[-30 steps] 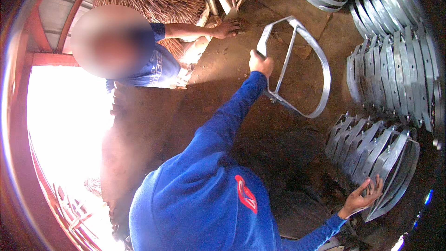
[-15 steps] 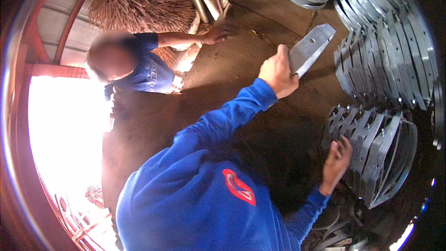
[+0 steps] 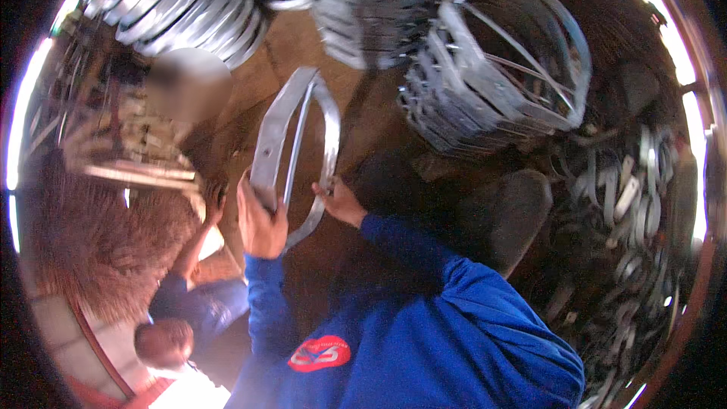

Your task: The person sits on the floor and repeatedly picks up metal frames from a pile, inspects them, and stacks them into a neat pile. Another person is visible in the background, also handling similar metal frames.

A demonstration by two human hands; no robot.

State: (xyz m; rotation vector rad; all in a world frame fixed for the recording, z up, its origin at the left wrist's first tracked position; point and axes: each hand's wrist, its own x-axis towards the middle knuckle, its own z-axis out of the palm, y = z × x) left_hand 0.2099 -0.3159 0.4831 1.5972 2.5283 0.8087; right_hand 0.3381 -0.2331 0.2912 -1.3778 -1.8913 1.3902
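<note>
Biggest thing: stacked metal hoops, grey, bundled up and to the right of both hands, well apart from them. More flat metal strips fan out above and left of the hands. A loose heap of metal scraps lies on the floor far right of the right hand. A straw bundle sits left of the left hand, near it.

Person in a blue sweater, both sleeves coming up from the lower edge. Another person's hand is just left of the left hand, with their blue sleeve below it; keep that apart.

Metal frame: a curved grey band loop with a flat bar, held up between both hands and rising above them, tilted slightly right at the top.

Left hand: closed around the lower end of the frame's flat bar, fingers wrapped, thumb side toward the middle. Right hand: just right of the left hand, fingers pinched on the frame's thin curved band at its lower right. Both hands gripping the same frame, close together but not touching each other.
</note>
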